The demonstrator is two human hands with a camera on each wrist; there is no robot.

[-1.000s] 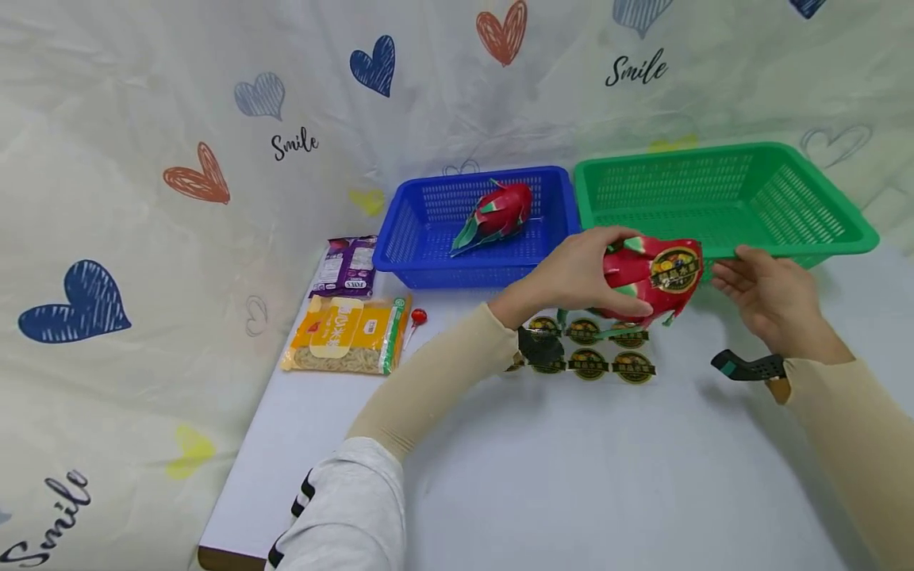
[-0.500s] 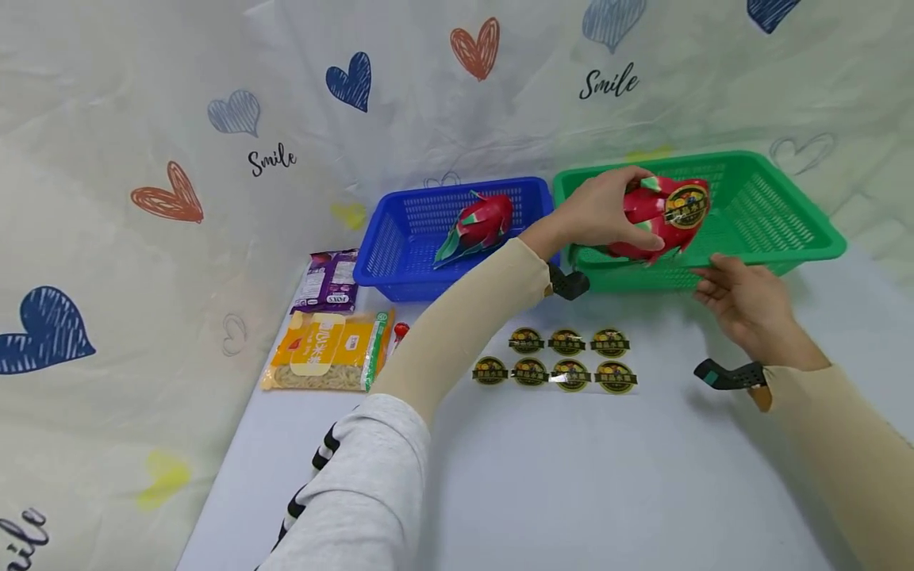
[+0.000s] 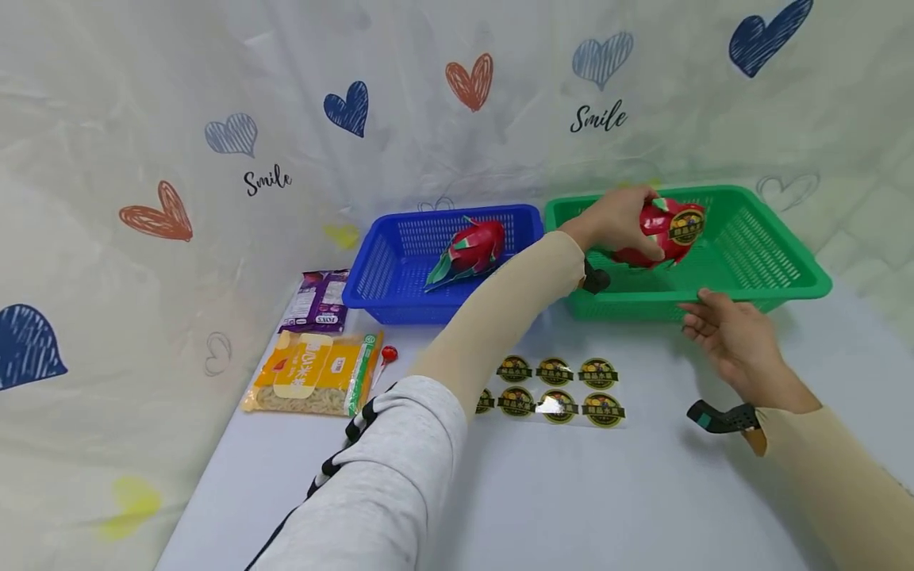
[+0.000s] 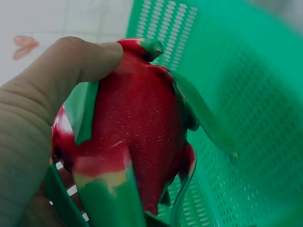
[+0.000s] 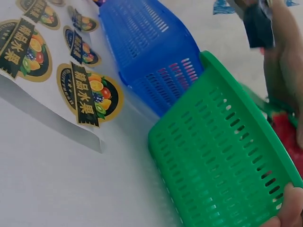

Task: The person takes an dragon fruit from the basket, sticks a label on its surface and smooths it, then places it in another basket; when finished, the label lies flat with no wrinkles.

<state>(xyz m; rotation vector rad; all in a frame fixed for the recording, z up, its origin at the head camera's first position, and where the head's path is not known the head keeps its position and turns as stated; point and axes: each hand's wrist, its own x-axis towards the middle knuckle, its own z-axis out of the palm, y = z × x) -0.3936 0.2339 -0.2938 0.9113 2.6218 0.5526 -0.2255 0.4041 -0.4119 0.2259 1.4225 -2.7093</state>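
Observation:
A red dragon fruit with green-tipped scales hangs over the green basket, gripped by my left hand. On its right end sits a round black-and-gold label. From close up in the left wrist view, the thumb presses along one side of the dragon fruit, with the basket's perforated wall behind. My right hand pinches the front rim of that basket. In the right wrist view its fingertips show at the rim's lower right corner.
A blue basket holding another dragon fruit stands left of the green one. On the table's left lie a purple packet, a yellow food bag and a red lollipop. A label sheet lies in front.
My left hand has carried the labelled dragon fruit up and back from in front of the green basket to above its inside. The right hand stays at the rim. The head view has shifted.

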